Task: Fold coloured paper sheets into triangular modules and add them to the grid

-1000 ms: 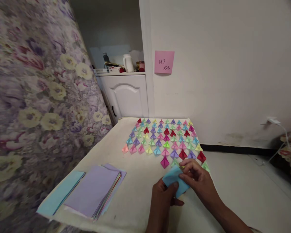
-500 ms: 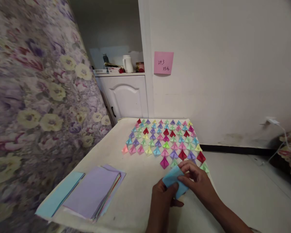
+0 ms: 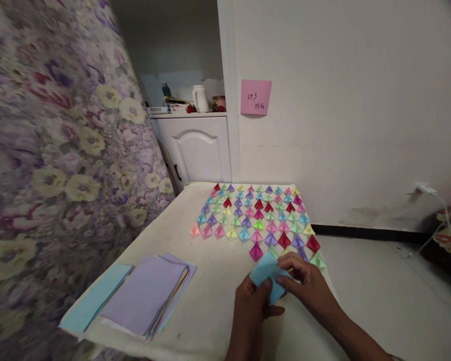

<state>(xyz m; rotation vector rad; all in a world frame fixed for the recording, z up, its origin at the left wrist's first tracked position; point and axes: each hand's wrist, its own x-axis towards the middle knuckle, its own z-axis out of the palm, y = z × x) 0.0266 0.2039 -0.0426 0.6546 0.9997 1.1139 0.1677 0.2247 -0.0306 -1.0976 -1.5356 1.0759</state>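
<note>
A small folded piece of light-blue paper [image 3: 265, 269] is held above the near right part of the table. My left hand [image 3: 252, 298] grips its lower left side, thumb on top and fingers underneath. At its right edge my right hand [image 3: 302, 276] pinches the paper between thumb and fingers. Just beyond my hands lie rows of small folded paper pieces [image 3: 256, 250] in red, pink, purple, green, blue and yellow. My right hand partly covers the nearest ones.
On the table [image 3: 206, 281], to the left, rest a stack of purple and mixed paper sheets [image 3: 145, 296] and a stack of light-blue strips [image 3: 97, 296]. A floral curtain [image 3: 78, 150] hangs along the left side. Behind stand a white cabinet [image 3: 199, 145] and a wall with a pink note [image 3: 256, 97].
The blue paper has turned slightly in my hands, and its right part now sits more under my right thumb. The view has shifted a little.
</note>
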